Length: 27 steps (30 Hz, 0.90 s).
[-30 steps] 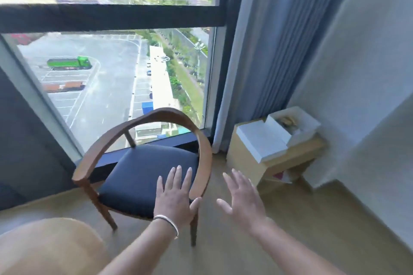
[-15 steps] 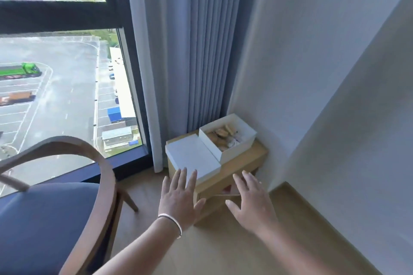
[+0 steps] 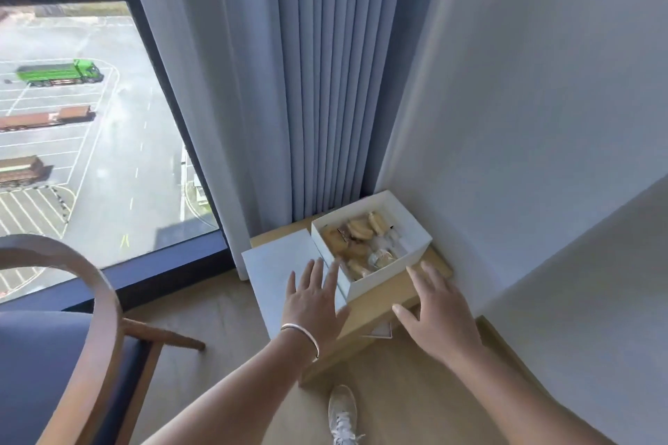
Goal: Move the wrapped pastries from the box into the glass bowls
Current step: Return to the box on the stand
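The open box [image 3: 372, 246] of pastries [image 3: 361, 242] sits at the stand's [image 3: 383, 303] back right corner, long axis running toward the wall; both hands are spread and empty, left hand [image 3: 314, 303] nearest its near-left end, right hand [image 3: 439, 318] before its near side

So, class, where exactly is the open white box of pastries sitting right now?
The white box sits on the low wooden stand in the corner, right of centre, beside its lid, below the curtain.

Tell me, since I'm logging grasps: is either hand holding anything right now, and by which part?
Nothing is held. The left hand and right hand are open with fingers spread, reaching toward the white box of wrapped pastries.
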Each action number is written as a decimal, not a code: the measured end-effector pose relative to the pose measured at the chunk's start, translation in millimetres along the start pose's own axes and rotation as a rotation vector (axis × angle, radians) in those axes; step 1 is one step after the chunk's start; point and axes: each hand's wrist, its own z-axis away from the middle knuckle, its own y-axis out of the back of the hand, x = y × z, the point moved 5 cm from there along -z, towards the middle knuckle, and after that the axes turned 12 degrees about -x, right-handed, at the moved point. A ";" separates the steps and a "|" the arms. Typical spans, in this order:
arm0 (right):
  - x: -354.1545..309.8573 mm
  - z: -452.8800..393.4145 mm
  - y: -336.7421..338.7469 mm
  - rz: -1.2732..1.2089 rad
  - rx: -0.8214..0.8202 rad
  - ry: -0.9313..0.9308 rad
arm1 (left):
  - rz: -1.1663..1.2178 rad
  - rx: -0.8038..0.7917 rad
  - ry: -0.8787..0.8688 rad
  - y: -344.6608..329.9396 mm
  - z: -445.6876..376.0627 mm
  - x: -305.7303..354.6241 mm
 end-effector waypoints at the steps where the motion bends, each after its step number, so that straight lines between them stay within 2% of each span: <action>1: 6.3 -20.9 2.9 0.005 -0.004 0.001 | 0.014 -0.002 -0.002 -0.8 -23.1 1.8; 10: 55.0 -186.3 -10.9 0.030 -0.190 0.038 | 0.111 -0.086 0.045 -31.3 -169.6 5.9; 27: 81.3 -376.2 -73.8 0.127 -0.383 0.220 | 0.201 -0.110 0.279 -86.0 -295.5 -16.4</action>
